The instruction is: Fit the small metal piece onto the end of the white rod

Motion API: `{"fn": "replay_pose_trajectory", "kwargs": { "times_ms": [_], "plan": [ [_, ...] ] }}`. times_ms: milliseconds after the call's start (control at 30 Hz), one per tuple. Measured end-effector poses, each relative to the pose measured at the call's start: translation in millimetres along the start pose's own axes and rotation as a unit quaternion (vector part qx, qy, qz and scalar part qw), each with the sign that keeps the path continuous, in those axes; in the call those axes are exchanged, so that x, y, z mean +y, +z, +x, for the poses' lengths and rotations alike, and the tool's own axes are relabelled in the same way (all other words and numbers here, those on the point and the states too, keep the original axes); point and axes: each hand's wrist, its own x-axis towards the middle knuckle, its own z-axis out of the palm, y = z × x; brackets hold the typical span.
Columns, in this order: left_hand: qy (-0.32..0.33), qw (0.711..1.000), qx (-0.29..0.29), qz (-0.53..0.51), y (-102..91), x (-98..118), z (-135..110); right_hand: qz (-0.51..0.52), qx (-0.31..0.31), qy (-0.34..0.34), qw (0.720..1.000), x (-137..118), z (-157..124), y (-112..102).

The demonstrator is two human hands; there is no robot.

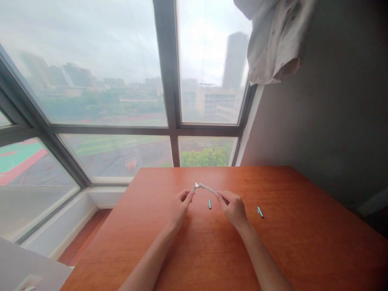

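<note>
My left hand [181, 204] is closed, thumb and fingers pinching a small shiny silver piece [195, 186] with a bright, uneven tip. My right hand [233, 207] grips a slim whitish stick [208, 188], which slants up and left from the fingers. Above the table the stick's far end meets or nearly meets the silver tip; contact is too small to judge. Between the hands lies a short dark-green and silver tube [209, 203], like a pen part. A similar dark tube [260, 212] with a light end rests to the right of my right hand.
The reddish-brown wooden table [209, 258] extends under both arms. Beyond its back edge stand large windows with a grey frame [172, 131]. Pale cloth [277, 44] hangs at the upper right, before a dark wall [327, 117]. A low white ledge [81, 212] runs along the left.
</note>
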Motion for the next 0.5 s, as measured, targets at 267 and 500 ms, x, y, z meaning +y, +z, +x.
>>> {"fn": "replay_pose_trajectory", "kwargs": {
  "times_ms": [267,500],
  "plan": [
    [0.008,1.0,-0.001,0.001,-0.3,0.7,-0.5,-0.006,-0.001,-0.001,1.0,0.5,0.6,0.1],
    [0.012,1.0,0.002,0.023,-1.2,-1.4,-0.5,0.012,-0.005,-0.01,1.0,1.8,0.0,1.4]
  ]
}}
